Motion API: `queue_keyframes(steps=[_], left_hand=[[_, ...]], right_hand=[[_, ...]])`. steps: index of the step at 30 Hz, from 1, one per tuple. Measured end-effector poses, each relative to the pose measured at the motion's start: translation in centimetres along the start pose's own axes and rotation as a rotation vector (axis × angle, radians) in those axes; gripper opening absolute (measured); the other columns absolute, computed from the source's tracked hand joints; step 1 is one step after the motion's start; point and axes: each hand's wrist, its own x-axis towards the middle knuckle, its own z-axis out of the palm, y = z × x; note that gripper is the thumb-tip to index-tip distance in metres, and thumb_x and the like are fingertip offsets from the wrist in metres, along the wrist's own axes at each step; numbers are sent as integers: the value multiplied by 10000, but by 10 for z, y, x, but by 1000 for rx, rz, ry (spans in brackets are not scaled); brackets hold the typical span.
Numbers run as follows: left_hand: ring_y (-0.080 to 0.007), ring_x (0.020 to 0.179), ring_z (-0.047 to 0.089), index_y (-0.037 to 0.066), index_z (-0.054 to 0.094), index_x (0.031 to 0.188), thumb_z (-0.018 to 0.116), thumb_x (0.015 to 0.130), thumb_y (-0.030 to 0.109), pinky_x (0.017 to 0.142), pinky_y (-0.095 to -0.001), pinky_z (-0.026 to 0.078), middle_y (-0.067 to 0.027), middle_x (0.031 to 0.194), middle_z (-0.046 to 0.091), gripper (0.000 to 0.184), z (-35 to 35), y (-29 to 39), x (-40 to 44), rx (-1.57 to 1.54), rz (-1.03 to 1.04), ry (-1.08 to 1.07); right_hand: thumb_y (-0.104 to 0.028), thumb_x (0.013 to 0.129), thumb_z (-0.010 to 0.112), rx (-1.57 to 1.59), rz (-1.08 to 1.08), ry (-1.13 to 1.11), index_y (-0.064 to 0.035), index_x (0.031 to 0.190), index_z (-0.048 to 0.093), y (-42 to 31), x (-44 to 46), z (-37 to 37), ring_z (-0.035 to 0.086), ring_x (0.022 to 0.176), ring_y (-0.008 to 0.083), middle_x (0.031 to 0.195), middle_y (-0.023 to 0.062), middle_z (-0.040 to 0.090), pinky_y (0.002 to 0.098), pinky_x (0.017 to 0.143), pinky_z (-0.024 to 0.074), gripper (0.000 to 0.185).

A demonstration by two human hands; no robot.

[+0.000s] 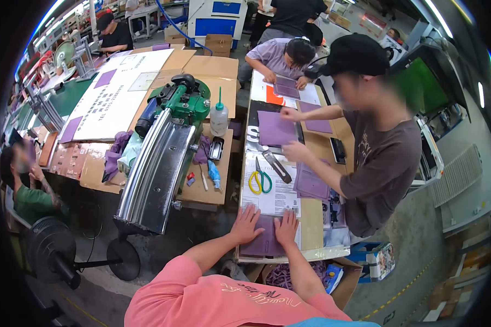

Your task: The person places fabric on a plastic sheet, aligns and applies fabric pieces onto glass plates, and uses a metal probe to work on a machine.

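My left hand (246, 225) lies flat, fingers stretched out, at the left edge of a purple sheet (266, 240), which looks like leather or fabric. On the sheet's right side rests my right hand (286, 229), also flat and open. Beyond my fingers is a printed paper (275, 197) on the table. Scissors (260, 181) with yellow and green handles lie on it, and a dark metal tool (277, 167), perhaps a cutter, is just past them. More purple pieces (312, 181) are stacked to the right of the scissors.
A co-worker (382, 141) at the right handles a purple sheet (277, 128); another person (289, 57) works at the far end. Left of the table stands a green machine (188, 101) with a long metal arm, near a bottle (219, 119). A box of purple scraps (289, 275) sits below.
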Motion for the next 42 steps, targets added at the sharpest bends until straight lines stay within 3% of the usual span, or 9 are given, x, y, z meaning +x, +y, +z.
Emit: queue_keyframes(steps=[3, 5, 8, 11, 15, 21, 27, 35, 42], left_hand=[[-400, 1369, 145, 25, 307, 1384, 445, 879, 464, 1096, -534, 62, -274, 1452, 198, 684, -18, 18, -19, 40, -34, 76], [-404, 1373, 123, 43, 304, 1391, 446, 878, 472, 1094, -535, 73, -273, 1460, 173, 684, -19, 27, -52, -2, 95, 107], [-398, 1379, 107, 56, 294, 1397, 467, 868, 470, 1090, -535, 88, -273, 1467, 148, 694, -15, 29, -85, -48, 156, -40], [-394, 1378, 113, 56, 280, 1402, 499, 857, 450, 1087, -531, 108, -271, 1467, 145, 707, -7, 28, -86, 27, 126, -68], [-386, 1363, 170, 71, 274, 1411, 503, 853, 416, 1079, -525, 137, -255, 1475, 141, 694, -12, 19, -86, -75, 9, -1], [-385, 1335, 236, 58, 301, 1391, 523, 846, 357, 1067, -515, 178, -259, 1448, 213, 660, -36, 6, -80, -169, -147, 170], [-401, 1272, 333, 36, 348, 1343, 539, 832, 326, 1035, -502, 251, -267, 1396, 303, 618, -50, -5, -92, -146, -233, -24], [-426, 1161, 455, 4, 301, 1340, 522, 840, 354, 946, -509, 357, -265, 1373, 328, 649, -24, -14, -102, -319, -475, -206], [-432, 1146, 467, -27, 214, 1362, 504, 850, 385, 914, -515, 384, -273, 1361, 333, 719, 5, 8, -94, -335, -499, -335]], right_hand=[[-350, 873, 505, 119, -5, 51, 12, 1342, 350, -4, -10, -22, 320, 1249, 448, 1372, 270, 328, 560, 1036, 245, 612], [-350, 876, 505, -24, 24, -12, 16, 1333, 357, -13, -35, -42, 322, 1232, 469, 1377, 273, 315, 558, 1023, 257, 604], [-330, 876, 514, -58, -31, 17, 23, 1328, 358, -17, -54, -35, 330, 1225, 469, 1366, 279, 325, 542, 1022, 266, 594], [-311, 875, 523, -100, -79, 41, 29, 1322, 359, -17, -76, -34, 338, 1217, 469, 1356, 284, 335, 527, 1021, 276, 584], [-239, 867, 538, 295, 81, 19, 46, 1316, 353, -8, -78, -43, 369, 1200, 449, 1336, 278, 361, 464, 1023, 301, 563], [-170, 848, 542, 368, 217, 95, 66, 1243, 418, -2, -88, -44, 442, 1123, 404, 1250, 269, 432, 411, 978, 353, 477], [-153, 818, 559, 292, 243, 123, 72, 1062, 548, 16, -76, -25, 512, 964, 384, 1042, 230, 552, 407, 885, 413, 332], [-159, 826, 538, 244, 348, 30, 60, 1077, 553, -4, -71, -45, 520, 958, 387, 1034, 238, 546, 411, 869, 427, 334], [-163, 822, 537, 273, 351, 79, 62, 1024, 576, 10, -66, -33, 523, 920, 380, 1020, 235, 546, 416, 842, 434, 305]])
